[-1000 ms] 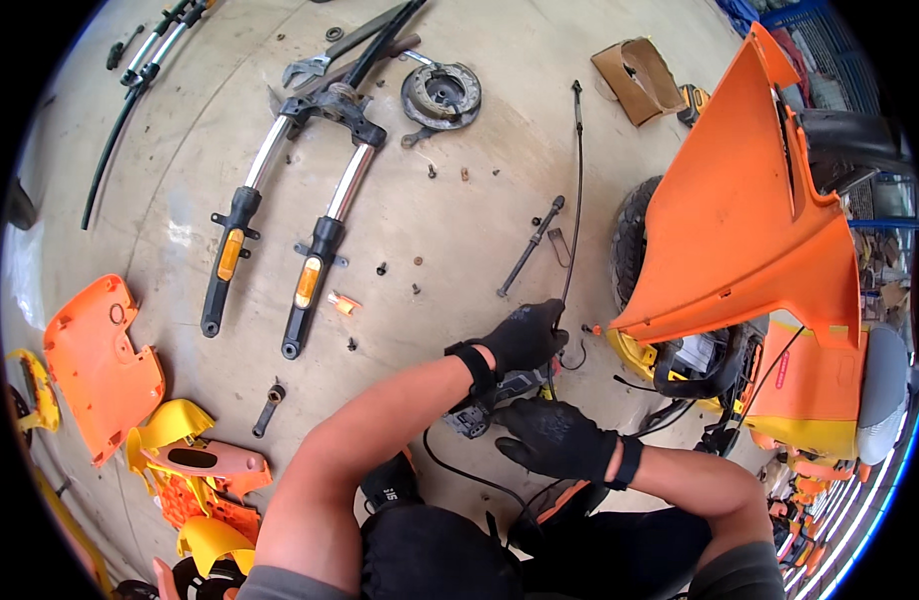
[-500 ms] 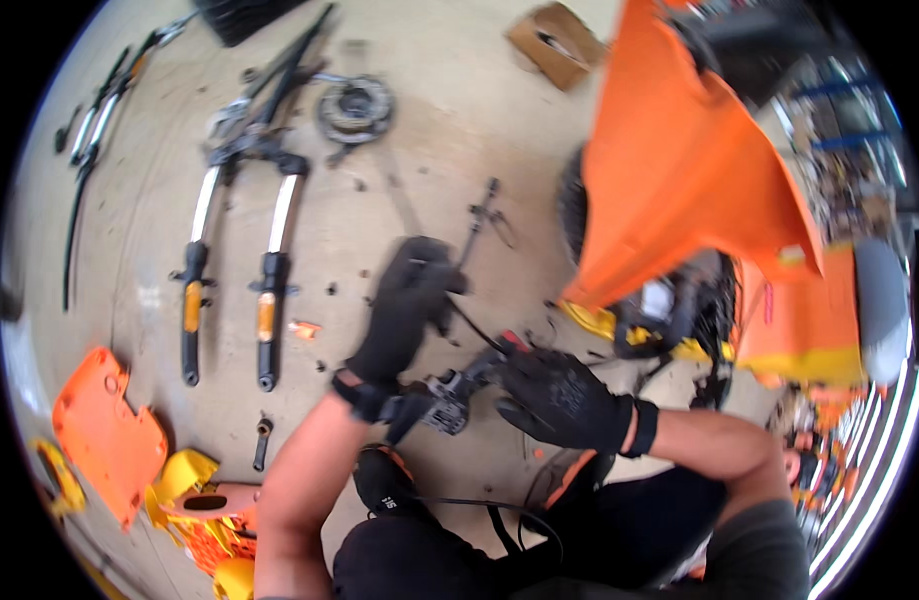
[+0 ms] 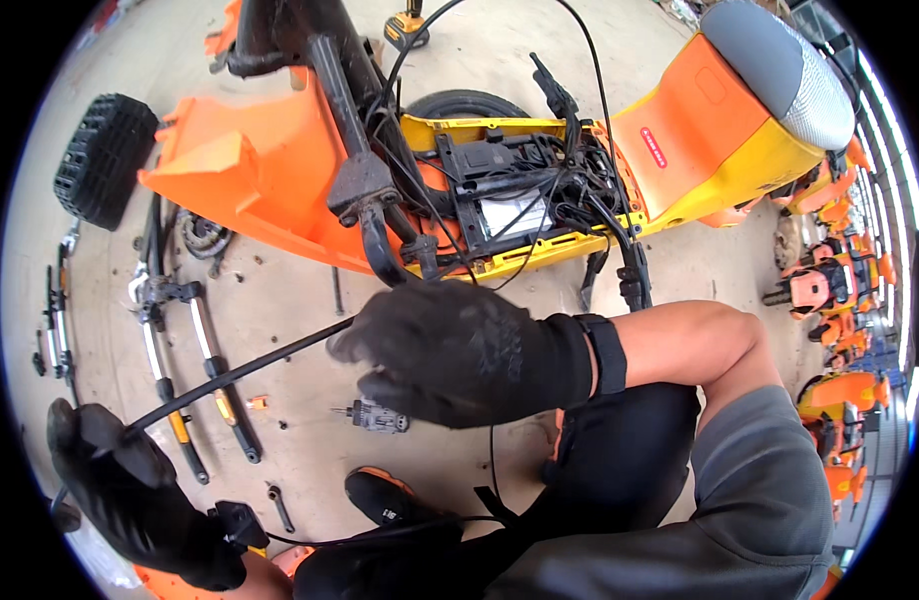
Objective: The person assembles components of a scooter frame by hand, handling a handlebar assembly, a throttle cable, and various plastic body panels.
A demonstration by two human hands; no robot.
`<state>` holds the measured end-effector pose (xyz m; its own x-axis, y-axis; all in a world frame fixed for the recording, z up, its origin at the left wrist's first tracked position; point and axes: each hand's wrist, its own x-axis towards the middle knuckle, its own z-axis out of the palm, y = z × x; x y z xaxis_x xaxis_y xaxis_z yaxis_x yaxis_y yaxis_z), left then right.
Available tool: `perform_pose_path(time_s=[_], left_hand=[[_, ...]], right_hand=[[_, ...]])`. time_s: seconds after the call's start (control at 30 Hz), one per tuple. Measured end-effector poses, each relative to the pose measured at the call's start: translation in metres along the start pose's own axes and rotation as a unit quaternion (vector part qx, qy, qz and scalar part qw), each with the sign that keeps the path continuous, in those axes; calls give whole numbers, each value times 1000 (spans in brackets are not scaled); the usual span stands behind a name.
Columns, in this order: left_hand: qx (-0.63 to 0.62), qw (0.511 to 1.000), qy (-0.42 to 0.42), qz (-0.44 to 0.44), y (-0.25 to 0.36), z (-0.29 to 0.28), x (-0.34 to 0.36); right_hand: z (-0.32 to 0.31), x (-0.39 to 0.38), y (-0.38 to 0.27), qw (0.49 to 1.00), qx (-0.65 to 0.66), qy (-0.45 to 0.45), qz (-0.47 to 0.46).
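Fingers (image 3: 365, 340): right hand (image 3: 460, 365) gloved, pinched on black cable (image 3: 240, 372); left hand (image 3: 130, 490) closed round its far end.
Change: hands now spread well apart, cable drawn taut between them, earlier bunched near small part.
Cable: over floor (image 3: 280, 300), before orange scooter (image 3: 500, 170).
Meaning: cable likely freed, being straightened.
Nearby: metal part (image 3: 378, 417), fork tubes (image 3: 195, 385).

Bright, even daylight, pale concrete floor (image 3: 280, 300) evenly lit, soft shadows under the orange scooter body (image 3: 270, 180), strong fisheye bending toward a black circular rim, slight motion blur on the gloved right hand (image 3: 460, 350), edges smeared and soft
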<state>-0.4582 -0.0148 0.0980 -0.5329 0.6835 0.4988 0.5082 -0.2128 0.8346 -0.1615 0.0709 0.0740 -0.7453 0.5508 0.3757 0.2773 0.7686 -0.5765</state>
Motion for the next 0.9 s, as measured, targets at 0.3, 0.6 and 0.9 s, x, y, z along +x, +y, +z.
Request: perform_pose_path(time_s=[0.3, 0.6, 0.9], left_hand=[[-170, 980, -90, 56, 106, 60, 62], [-422, 873, -197, -148, 48, 108, 187], [-273, 886, -187, -324, -50, 139, 190]], right_hand=[[-55, 4, 29, 981, -132, 136, 38], [-85, 64, 61, 986, 28, 142, 81], [-67, 83, 90, 982, 32, 141, 125]])
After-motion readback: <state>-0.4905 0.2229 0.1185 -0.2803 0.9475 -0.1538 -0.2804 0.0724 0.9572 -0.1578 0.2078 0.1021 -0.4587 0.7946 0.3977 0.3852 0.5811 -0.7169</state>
